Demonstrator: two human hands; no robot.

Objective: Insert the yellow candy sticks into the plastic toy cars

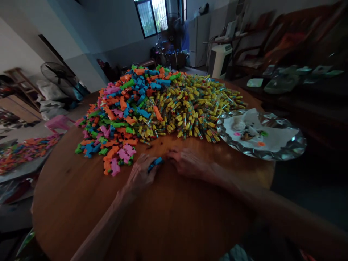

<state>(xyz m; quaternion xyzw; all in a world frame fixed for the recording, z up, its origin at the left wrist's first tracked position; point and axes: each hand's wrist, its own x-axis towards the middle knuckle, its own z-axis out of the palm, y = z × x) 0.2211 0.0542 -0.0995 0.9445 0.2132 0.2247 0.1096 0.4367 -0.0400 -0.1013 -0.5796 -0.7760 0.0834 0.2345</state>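
Observation:
My left hand (pixel 143 168) rests low over the round wooden table, its fingers closed around a small blue plastic toy (pixel 155 164). The toy's front end sticks out between thumb and fingers, pointing right. Just to the right is my right hand (pixel 186 161), apart from the toy, with curled fingers slightly blurred; whatever they may hold is hidden. Beyond the left hand spreads a heap of orange, blue, green and pink plastic toys (pixel 122 105). A pile of small yellow-capped clear tubes with coloured contents (pixel 190 108) lies beyond the right hand.
A shiny scalloped tray (pixel 292 146) with white paper and scraps stands on the right of the wooden table (pixel 174 217). More colourful toys (pixel 24 152) cover a lower surface at left, near a pink stool (pixel 59 123). Behind are fans and a wooden chair (pixel 285 36).

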